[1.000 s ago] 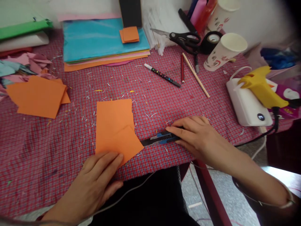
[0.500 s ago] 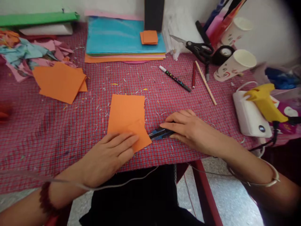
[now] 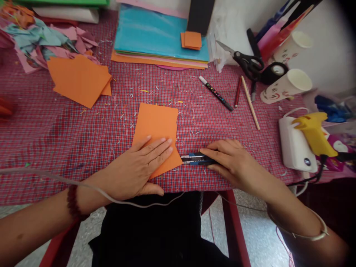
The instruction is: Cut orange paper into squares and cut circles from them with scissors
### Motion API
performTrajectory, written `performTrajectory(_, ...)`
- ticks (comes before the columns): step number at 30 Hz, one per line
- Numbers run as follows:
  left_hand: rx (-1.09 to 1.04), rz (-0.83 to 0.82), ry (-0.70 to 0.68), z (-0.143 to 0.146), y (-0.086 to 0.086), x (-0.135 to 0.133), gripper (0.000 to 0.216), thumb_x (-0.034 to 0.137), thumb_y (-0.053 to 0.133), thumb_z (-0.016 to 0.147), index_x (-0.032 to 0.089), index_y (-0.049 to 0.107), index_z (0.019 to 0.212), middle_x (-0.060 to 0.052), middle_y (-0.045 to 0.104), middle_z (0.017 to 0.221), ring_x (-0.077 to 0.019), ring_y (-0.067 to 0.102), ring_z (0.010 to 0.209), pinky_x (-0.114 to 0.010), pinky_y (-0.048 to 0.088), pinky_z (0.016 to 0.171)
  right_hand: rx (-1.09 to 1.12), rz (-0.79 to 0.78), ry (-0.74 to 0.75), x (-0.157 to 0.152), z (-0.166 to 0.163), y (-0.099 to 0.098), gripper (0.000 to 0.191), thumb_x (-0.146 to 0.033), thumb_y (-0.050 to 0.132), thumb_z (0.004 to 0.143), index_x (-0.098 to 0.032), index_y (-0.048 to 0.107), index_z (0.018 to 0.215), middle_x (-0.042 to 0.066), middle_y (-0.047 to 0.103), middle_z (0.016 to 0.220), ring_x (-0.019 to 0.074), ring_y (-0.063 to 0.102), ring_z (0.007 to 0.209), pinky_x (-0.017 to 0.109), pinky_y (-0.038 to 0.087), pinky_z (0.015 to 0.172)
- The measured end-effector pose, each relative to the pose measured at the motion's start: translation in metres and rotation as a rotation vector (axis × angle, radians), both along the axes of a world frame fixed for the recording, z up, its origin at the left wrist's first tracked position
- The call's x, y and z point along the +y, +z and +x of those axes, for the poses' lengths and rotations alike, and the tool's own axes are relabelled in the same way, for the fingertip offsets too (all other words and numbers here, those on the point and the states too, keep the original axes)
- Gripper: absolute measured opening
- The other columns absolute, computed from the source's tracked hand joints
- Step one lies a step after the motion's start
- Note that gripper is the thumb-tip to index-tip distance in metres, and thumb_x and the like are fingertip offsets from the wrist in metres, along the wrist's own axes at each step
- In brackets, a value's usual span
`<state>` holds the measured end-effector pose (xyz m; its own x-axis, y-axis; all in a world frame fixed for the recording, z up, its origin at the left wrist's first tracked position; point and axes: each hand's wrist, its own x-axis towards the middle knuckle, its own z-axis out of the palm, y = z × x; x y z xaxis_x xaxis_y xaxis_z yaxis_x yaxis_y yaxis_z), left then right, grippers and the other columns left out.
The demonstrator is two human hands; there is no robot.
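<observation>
Orange paper sheet (image 3: pixel 157 120) pinned under splayed left hand (image 3: pixel 139 168); right hand (image 3: pixel 232 163) covers blue-black utility knife (image 3: pixel 193 159), grasp unclear: pickup likely needs firm closure.

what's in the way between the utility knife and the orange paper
Nothing visible. The utility knife lies just right of the orange paper, only checked tablecloth between. Right hand on the knife, left hand flat on the paper.

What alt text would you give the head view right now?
A person's left hand lies flat on an orange paper sheet on a red checked tablecloth, while the right hand covers the handle of a utility knife beside it. Farther back: a stack of coloured paper, a marker, scissors, a yellow glue gun.
</observation>
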<state>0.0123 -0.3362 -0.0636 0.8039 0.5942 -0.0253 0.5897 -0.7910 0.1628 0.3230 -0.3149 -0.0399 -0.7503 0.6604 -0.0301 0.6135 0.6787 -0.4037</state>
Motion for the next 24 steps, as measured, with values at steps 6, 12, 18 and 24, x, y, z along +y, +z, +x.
performTrajectory(6,0.008,0.013,-0.004,0.001,0.002,0.000,0.093,0.075,0.030,0.086,0.005,0.032,0.148,-0.015,0.029,0.157,-0.0262,0.021,0.147,-0.041,0.006,0.121,0.007,0.000,-0.045,-0.010,0.005,0.001,0.034,-0.020,0.051,0.096,-0.015,0.056,0.130,0.012,0.059,0.111,0.0242,0.053,0.098,0.039,0.041,0.082)
performTrajectory(12,-0.006,0.016,0.003,0.001,0.000,0.000,0.093,0.073,0.031,0.087,0.005,0.026,0.150,-0.016,0.027,0.158,-0.0262,0.020,0.148,-0.042,0.008,0.120,-0.023,-0.029,0.002,-0.003,-0.013,0.003,0.035,-0.018,0.051,0.096,-0.018,0.056,0.131,0.010,0.060,0.109,0.0241,0.054,0.097,0.039,0.041,0.082)
performTrajectory(18,-0.026,-0.025,0.011,-0.001,0.000,-0.003,0.091,0.073,0.029,0.088,0.006,0.026,0.150,-0.016,0.026,0.158,-0.0270,0.020,0.147,-0.045,0.010,0.120,-0.002,-0.056,-0.018,-0.012,-0.007,0.001,0.036,-0.019,0.051,0.096,-0.017,0.054,0.132,0.011,0.059,0.113,0.0241,0.053,0.101,0.040,0.040,0.084)
performTrajectory(24,-0.111,-0.106,-0.041,-0.004,0.012,0.021,0.064,0.057,0.030,0.097,0.011,0.045,0.140,-0.012,0.047,0.148,-0.0218,0.040,0.138,-0.039,0.026,0.114,-0.004,-0.051,-0.030,-0.014,-0.006,0.000,0.035,-0.019,0.050,0.097,-0.018,0.054,0.132,0.010,0.059,0.113,0.0232,0.053,0.100,0.040,0.041,0.083)
